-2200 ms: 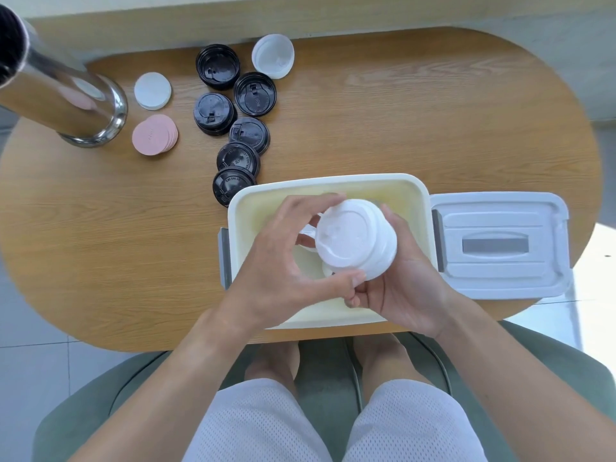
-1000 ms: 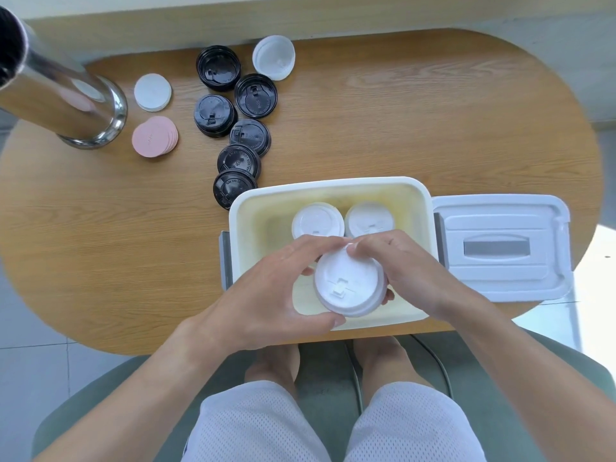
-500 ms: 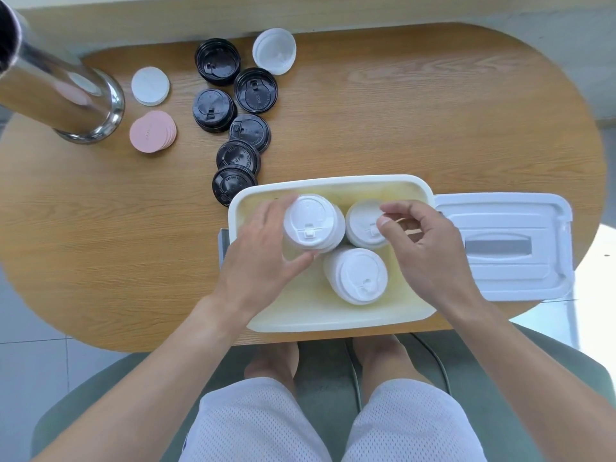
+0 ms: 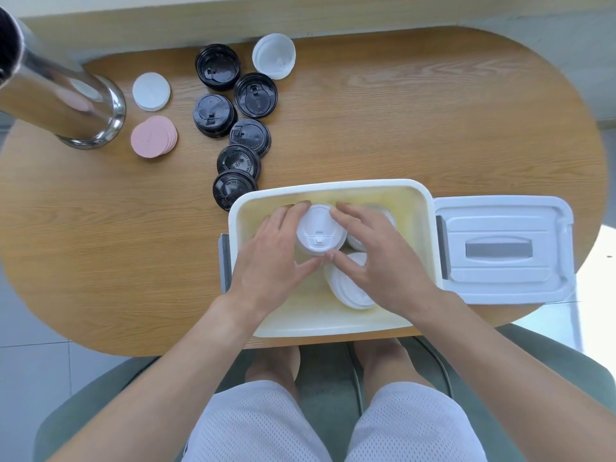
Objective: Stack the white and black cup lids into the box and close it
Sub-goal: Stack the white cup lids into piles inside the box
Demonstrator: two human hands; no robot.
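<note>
An open white box (image 4: 333, 323) sits at the table's near edge. Inside it, my left hand (image 4: 273, 258) and my right hand (image 4: 376, 258) both grip one stack of white lids (image 4: 318, 233) from opposite sides. A second white stack (image 4: 348, 288) leans in the box under my right hand. A third white stack (image 4: 388, 215) at the back right is mostly hidden by my right hand. Several black lids (image 4: 248, 136) lie on the table beyond the box's left corner, and one white lid (image 4: 274, 55) lies upside down at the far edge. The box's cover (image 4: 503, 250) lies to the right.
A shiny steel cylinder (image 4: 50, 95) stands at the far left. Beside it lie a flat white disc (image 4: 151, 91) and a small pile of pink discs (image 4: 153, 136). The oval wooden table (image 4: 400, 121) is bare on its right half.
The stack held in both hands was set down in the box's near right part. My left hand took the left stack, and my right hand has moved over to grip it too.
</note>
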